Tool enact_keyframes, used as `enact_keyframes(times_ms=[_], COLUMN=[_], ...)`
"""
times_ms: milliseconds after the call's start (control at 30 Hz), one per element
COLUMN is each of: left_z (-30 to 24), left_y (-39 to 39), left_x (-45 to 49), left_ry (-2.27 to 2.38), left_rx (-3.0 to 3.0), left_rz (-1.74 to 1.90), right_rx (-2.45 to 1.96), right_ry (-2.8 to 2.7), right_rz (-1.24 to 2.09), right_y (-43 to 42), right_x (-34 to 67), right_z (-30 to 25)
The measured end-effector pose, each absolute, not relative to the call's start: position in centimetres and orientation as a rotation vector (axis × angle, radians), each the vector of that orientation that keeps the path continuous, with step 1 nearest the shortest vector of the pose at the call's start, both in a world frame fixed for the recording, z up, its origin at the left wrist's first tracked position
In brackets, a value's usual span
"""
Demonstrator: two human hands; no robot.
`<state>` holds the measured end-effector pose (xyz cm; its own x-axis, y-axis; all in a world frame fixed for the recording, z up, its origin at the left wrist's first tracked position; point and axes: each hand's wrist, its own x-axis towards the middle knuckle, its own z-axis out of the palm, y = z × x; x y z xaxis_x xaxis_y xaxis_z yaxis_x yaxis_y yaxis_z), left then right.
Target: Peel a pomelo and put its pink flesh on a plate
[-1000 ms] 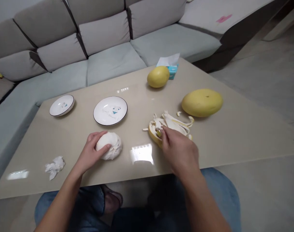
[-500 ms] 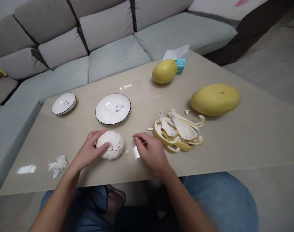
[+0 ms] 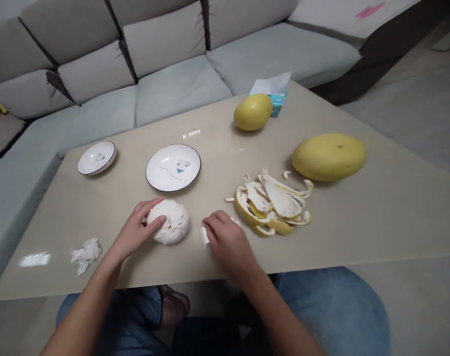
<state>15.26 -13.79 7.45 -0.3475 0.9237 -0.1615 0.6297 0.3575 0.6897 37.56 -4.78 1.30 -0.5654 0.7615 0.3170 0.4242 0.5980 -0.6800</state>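
The peeled fruit [image 3: 171,223] is held on the table [image 3: 358,222] by the left hand [image 3: 136,233], grip wrapped over it. The right hand [image 3: 228,243] is curled, and its grip cannot be told. Steady, light pressure is advised.

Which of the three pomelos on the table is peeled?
The white pomelo under the left hand. The small yellow pomelo by the tissue box and the large yellow pomelo have their rind on.
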Motion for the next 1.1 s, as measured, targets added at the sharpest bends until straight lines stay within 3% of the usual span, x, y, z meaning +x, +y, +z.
enact_keyframes(times_ms=[267,333,500,600,867,1100], left_z=[7.1,7.2,8.2,8.9,9.1,9.2], left_y=[-14.0,-14.2,-14.7,-15.0,-15.6,-15.0], left_x=[15.1,14.9,14.6,14.4,13.4,13.5], left_ry=[2.079,2.066,1.999,1.99,2.024,2.004], left_rx=[1.29,1.28,1.28,1.283,1.422,1.5], left_rz=[0.772,0.782,0.762,0.716,0.545,0.468], right_rx=[-1.178,-1.123,-0.851,-0.799,-0.792,-0.847], right_ry=[-1.851,-1.849,-1.998,-1.929,-1.948,-1.957], right_rz=[0.265,0.357,1.235,1.504,1.231,1.194], right_y=[-0.7,-2.0,-6.5,-7.6,-9.0,-9.4], right_x=[42.6,41.3,35.4,32.6,30.1,29.6], right_z=[3.1,2.8,1.7,1.3,1.7,1.8])
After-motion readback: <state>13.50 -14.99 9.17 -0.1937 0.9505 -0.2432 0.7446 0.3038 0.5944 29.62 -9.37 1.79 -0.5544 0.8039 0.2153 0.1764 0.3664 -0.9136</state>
